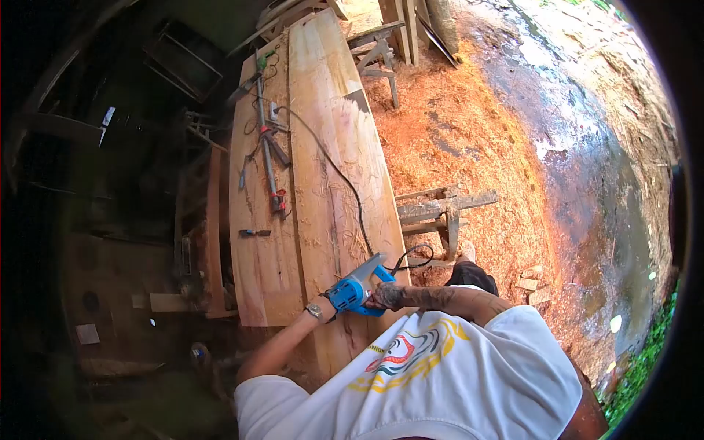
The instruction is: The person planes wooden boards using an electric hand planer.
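A blue and grey power planer (349,295) rests on the near part of a long wooden slab (337,147). My left hand (323,303), below a wristwatch, is closed on the planer's left end. On the planer's right side, my right hand (386,296) is wrapped round it near the blue handle. A black cable (336,166) runs from the tool up across the slab, with a loop at the tool's right. Wood shavings lie scattered over the slab.
A second board (257,286) lies along the slab's left side, bearing a long bar clamp (265,147) and a small blue-black tool (254,232). Wooden trestles (449,210) stand at the right, over shavings-covered ground. Small wood blocks (539,295) lie there.
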Available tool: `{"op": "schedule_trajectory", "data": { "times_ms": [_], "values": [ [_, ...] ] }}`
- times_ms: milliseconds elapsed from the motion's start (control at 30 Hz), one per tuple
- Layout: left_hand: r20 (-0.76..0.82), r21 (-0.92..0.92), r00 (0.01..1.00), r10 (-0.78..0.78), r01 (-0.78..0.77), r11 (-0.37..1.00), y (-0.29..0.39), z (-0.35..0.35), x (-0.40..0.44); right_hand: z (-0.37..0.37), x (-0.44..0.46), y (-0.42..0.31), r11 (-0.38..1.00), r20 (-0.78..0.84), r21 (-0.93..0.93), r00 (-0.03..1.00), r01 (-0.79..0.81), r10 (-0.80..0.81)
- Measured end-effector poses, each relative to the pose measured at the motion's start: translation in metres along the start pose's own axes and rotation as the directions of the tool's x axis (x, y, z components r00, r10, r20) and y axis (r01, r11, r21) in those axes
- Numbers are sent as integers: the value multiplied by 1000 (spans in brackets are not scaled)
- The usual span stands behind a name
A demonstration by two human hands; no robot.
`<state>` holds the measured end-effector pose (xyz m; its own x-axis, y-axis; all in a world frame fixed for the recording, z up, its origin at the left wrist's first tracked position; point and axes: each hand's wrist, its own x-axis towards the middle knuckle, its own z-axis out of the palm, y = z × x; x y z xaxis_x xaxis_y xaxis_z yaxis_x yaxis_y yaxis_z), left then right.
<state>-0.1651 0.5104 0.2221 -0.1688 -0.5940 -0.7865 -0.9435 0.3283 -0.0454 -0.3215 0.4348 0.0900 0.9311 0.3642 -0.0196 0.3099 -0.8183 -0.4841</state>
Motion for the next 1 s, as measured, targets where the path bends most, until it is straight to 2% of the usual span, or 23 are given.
{"op": "schedule_trajectory", "data": {
  "times_ms": [33, 133, 267, 333, 400, 433, 533, 633, 700, 733, 767, 833, 933, 1000],
  "values": [
    [-1, 2, 1000, -1, 1, 1000, 1, 1, 3, 0, 2, 0, 993, 45, 106, 998, -50, 46],
    [-1, -22, 1000, 0, 0, 1000, -4, 12, -14, 9, 0, -2, 998, -2, -61, 1000, -31, 31],
    [36, -92, 997, -66, 69, 993, -24, 39, -78, 32, 4, 10, 988, -53, -151, 998, 36, -45],
    [-81, -127, 992, -92, 81, 989, -24, 51, -83, 34, 6, 10, 975, -115, -203, 987, 88, -113],
    [-260, -156, 959, -109, 70, 985, -23, 60, -82, 42, 15, 13, 997, -57, -70, 998, 30, -34],
    [-283, -144, 952, -115, 76, 987, -22, 62, -78, 47, 18, 15, 1000, -23, -4, 1000, -6, 6],
    [-311, -86, 943, -115, 93, 992, -20, 65, -69, 8, -8, -2, 947, -97, -305, 986, 104, -139],
    [-337, -34, 935, -111, 106, 994, -20, 75, -71, 4, -8, -3, 944, -63, -317, 991, 97, -122],
    [-338, -23, 934, -113, 112, 993, -23, 80, -79, -5, -5, -8, 957, 21, -290, 999, 33, -29],
    [-288, -32, 950, -119, 115, 993, -26, 78, -84, 3, -1, -5, 961, 56, -275, 998, 21, -6],
    [-239, -103, 962, -129, 107, 989, -30, 72, -95, 10, 2, -4, 966, 96, -257, 995, 12, 13],
    [-188, -228, 969, -161, 116, 967, -32, 51, -118, 14, -1, -3, 935, 35, -348, 998, 60, -51],
    [-364, -329, 886, -286, 165, 930, -64, 59, -145, 5, -11, -5, 941, -79, -334, 993, 57, -88],
    [-394, -433, 818, -419, 236, 870, -78, 88, -155, 1, -16, -10, 946, -94, -319, 991, 62, -96]
  ]
}}
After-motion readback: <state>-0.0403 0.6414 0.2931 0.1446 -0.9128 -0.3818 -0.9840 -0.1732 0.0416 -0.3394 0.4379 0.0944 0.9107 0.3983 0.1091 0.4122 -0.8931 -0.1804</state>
